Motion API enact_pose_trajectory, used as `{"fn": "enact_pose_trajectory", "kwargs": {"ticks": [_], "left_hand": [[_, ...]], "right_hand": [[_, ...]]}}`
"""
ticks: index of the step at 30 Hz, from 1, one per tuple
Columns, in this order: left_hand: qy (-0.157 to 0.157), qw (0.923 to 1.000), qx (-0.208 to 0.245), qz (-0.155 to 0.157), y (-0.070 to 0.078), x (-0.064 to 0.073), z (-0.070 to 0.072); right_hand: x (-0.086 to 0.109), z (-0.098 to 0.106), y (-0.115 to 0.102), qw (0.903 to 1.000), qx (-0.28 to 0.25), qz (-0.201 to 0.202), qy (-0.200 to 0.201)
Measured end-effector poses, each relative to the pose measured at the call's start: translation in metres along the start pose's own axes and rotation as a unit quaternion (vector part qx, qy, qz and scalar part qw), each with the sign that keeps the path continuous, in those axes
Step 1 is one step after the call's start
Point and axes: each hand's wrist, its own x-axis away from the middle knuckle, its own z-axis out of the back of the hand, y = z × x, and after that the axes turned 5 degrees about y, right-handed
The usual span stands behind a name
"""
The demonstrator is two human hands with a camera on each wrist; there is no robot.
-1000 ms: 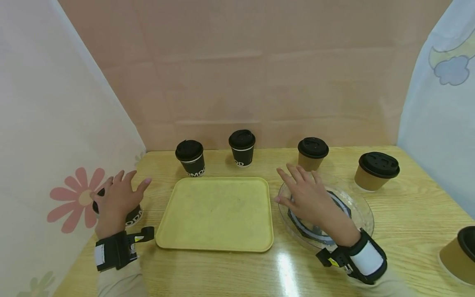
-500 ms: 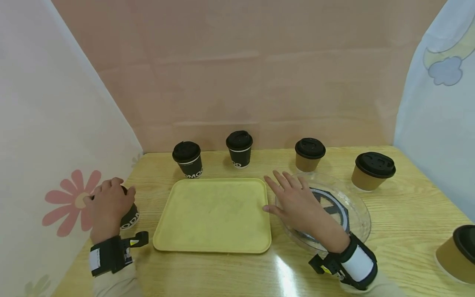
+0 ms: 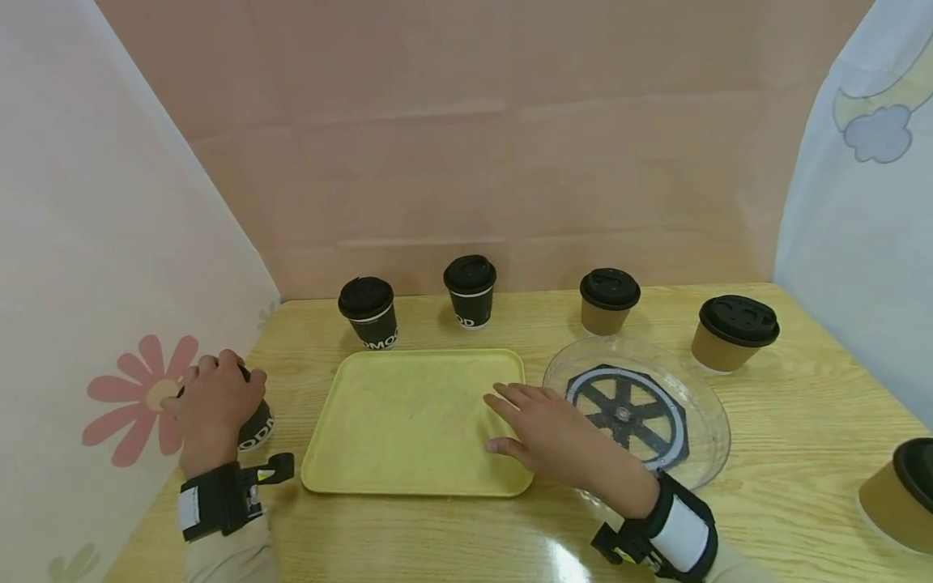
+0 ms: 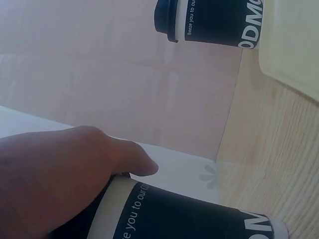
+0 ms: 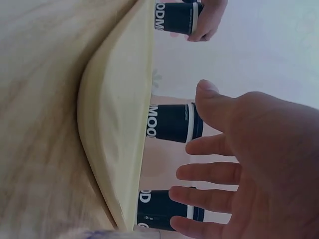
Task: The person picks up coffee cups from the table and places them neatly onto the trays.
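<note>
My left hand (image 3: 219, 409) grips a black paper coffee cup (image 3: 255, 427) from above by its dark lid, at the left of the table. In the left wrist view the thumb lies along the lid's edge, above the white band of the cup (image 4: 189, 214); the hand hides most of the lid. My right hand (image 3: 547, 429) hovers over the right part of a yellow rectangular tray (image 3: 415, 421), fingers spread and holding nothing. From the right wrist, the hand (image 5: 239, 164) shows an open palm above the level of the tray (image 5: 119, 109).
Two more black lidded cups (image 3: 372, 314) (image 3: 472, 293) stand behind the tray. Brown lidded cups (image 3: 605, 312) (image 3: 729, 344) (image 3: 900, 498) stand along the back right and right. A clear round plate (image 3: 707, 405) with a dark spoked pattern lies right of the tray. Cloth walls (image 3: 437, 162) enclose the table.
My left hand has come down onto the left black cup and taken hold of its lid. My right hand has moved left from over the clear plate to the tray's right side.
</note>
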Motion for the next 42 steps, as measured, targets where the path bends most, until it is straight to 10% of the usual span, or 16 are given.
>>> {"fn": "enact_pose_trajectory", "kwargs": {"ticks": [9,42], "left_hand": [[0.003,1.0,0.001,-0.005,-0.002,0.0,-0.001],[-0.029,0.9994,0.003,-0.017,-0.003,0.0,0.004]], "right_hand": [[0.0,-0.008,-0.016,0.9977,-0.007,0.021,-0.065],[0.006,-0.021,-0.032,0.9906,-0.093,0.092,-0.041]]}}
